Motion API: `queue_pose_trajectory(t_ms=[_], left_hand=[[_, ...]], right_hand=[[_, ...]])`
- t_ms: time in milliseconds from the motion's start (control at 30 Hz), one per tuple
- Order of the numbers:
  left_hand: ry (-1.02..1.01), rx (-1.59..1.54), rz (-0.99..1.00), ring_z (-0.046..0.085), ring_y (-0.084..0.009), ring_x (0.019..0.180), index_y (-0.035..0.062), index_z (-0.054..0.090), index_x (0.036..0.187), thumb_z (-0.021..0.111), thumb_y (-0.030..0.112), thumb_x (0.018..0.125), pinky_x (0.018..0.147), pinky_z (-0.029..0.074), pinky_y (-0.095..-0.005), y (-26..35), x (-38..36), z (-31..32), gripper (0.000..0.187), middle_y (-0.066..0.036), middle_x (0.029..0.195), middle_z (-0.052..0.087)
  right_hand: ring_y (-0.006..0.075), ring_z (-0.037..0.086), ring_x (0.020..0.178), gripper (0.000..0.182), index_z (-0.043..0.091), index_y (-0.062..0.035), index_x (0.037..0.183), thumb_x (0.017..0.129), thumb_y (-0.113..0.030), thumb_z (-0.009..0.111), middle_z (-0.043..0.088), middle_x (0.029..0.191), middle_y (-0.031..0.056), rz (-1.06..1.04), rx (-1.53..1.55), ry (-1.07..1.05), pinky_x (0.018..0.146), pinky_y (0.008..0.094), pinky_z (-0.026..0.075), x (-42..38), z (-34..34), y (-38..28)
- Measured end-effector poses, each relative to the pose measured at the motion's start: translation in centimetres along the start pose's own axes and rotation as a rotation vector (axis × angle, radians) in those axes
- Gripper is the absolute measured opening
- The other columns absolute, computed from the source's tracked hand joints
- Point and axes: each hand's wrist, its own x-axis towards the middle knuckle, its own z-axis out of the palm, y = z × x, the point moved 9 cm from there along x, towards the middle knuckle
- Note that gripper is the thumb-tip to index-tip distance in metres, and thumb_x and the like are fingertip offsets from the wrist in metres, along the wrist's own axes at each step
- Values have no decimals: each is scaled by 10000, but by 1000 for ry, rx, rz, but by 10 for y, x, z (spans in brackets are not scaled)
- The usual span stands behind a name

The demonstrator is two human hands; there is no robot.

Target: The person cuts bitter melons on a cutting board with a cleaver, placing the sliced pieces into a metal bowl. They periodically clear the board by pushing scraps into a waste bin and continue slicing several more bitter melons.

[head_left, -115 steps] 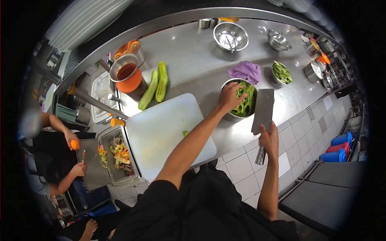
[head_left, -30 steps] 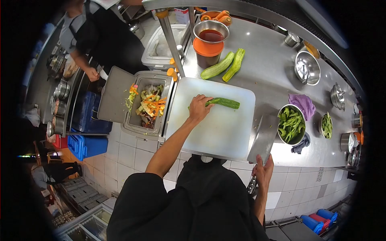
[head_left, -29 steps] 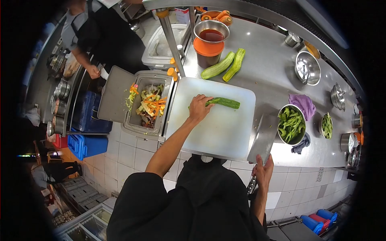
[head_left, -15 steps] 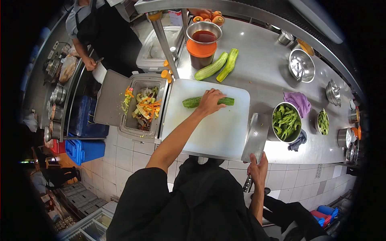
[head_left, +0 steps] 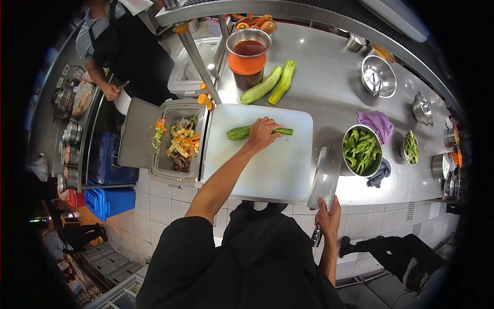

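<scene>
My left hand [head_left: 263, 135] is closed over the middle of a dark green zucchini [head_left: 238, 134], which lies crosswise on the white cutting board [head_left: 257, 177]. To the right of the board, my right hand [head_left: 328, 213] grips the handle of a wide cleaver [head_left: 325, 175], its blade pointing away from me over the table's front edge. Two paler, peeled-looking zucchinis [head_left: 261, 86] [head_left: 282, 82] rest on the metal table behind the board.
A bin of vegetable scraps [head_left: 163, 177] stands left of the board. Bowls of cut greens [head_left: 381, 154] [head_left: 404, 149] and a purple cloth [head_left: 378, 123] are on the right. Behind are an orange-lidded container [head_left: 247, 64] and a metal shelf post [head_left: 198, 64]. A co-worker [head_left: 128, 51] stands at the left.
My left hand has closed more around the zucchini, which looks slightly turned. The whole view has shifted a little. Another person's legs at the lower right have moved.
</scene>
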Motion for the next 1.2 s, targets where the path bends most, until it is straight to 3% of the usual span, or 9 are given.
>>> queue_pose_trajectory(t_ms=[400, 567, 700, 767, 833, 867, 900, 1000, 1200], left_hand=[[130, 146, 53, 593, -226, 1187, 170, 699, 1318, 732, 457, 925, 1054, 428, -451, 5, -32, -15, 488, -47, 1274, 674], [-40, 304, -123, 283, -332, 1556, 164, 291, 1651, 608, 532, 995, 1247, 177, -633, 4, -41, -6, 817, -155, 1697, 274], [-99, 326, -203, 197, -377, 1587, 79, 199, 1662, 577, 537, 1008, 1236, 131, -680, 15, -42, -1, 883, -188, 1725, 187], [-388, 306, -408, 84, -383, 1610, 83, 178, 1668, 568, 488, 1026, 1261, 24, -652, 32, -42, 2, 854, -183, 1747, 71], [-239, 177, -228, 188, -427, 1581, 51, 236, 1648, 581, 396, 1031, 1255, 160, -630, 114, -22, -24, 786, -236, 1706, 195], [-555, -300, -210, 336, -456, 1515, 100, 337, 1621, 605, 300, 1011, 1174, 364, -594, 195, -4, -81, 696, -270, 1620, 355], [-256, -269, 325, 645, -407, 1148, 107, 529, 1464, 669, 276, 934, 911, 529, -536, 278, 8, -132, 574, -195, 1241, 685], [-225, -690, 436, 673, -339, 1050, 58, 559, 1408, 634, 167, 937, 843, 561, -472, 420, -64, -187, 490, -151, 1248, 685], [-67, -470, 556, 680, -271, 855, -11, 677, 1215, 638, 219, 934, 751, 545, -429, 446, -76, -272, 366, -116, 1003, 724]], right_hand=[[111, 484, 403, 198, 524, 18, 1129, 1039, -136, 609, 631, 714, 94, 55, 2, -19, 361, 292, 404, -2, 0, 7], [108, 465, 396, 201, 512, 13, 1154, 1037, -126, 596, 652, 718, 108, 47, -17, -53, 363, 289, 405, 1, 13, 7], [109, 459, 398, 218, 515, 11, 1172, 1034, -131, 609, 595, 683, 67, 39, -77, -81, 360, 294, 399, 5, 23, 10], [112, 463, 399, 219, 517, 9, 1166, 1038, -142, 611, 591, 688, 63, -5, -51, -41, 361, 295, 401, 16, 20, 10], [115, 478, 411, 249, 525, 4, 1199, 1034, -153, 625, 598, 708, 62, -45, -67, -33, 369, 296, 410, 28, 17, 6], [124, 496, 419, 222, 541, 6, 1174, 1027, -137, 628, 594, 692, 66, -44, -40, -20, 378, 310, 412, 28, 13, 2], [134, 515, 428, 196, 557, 8, 1149, 1020, -120, 630, 590, 676, 69, -38, -20, -4, 388, 324, 415, 26, 11, 1], [105, 476, 405, 192, 545, 24, 1140, 1025, -118, 607, 631, 692, 80, 19, -36, 76, 375, 302, 423, 28, 12, 3], [106, 481, 409, 254, 545, 22, 1208, 1033, -145, 620, 676, 732, 103, -78, -131, -87, 368, 291, 401, 39, 44, -11]])
